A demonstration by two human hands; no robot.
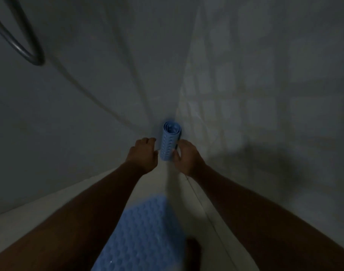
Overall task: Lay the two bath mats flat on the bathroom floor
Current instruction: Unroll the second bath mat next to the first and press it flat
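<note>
A blue bath mat rolled into a tube (170, 141) stands upright in the corner where two walls meet, its spiral end facing up. My left hand (143, 155) is at the roll's left side, with its fingers curled and its fingertips at the roll's edge. My right hand (185, 158) grips the roll from the right, thumb on its front. A second blue mat with a bumpy surface (145, 235) lies flat on the pale floor between my forearms. The scene is dim and blurred.
A dark hose loop (28, 53) hangs at the upper left wall. A tiled wall (274, 75) rises on the right and a plain wall on the left. A dark shape (193, 253), possibly a foot, lies by the flat mat's right edge.
</note>
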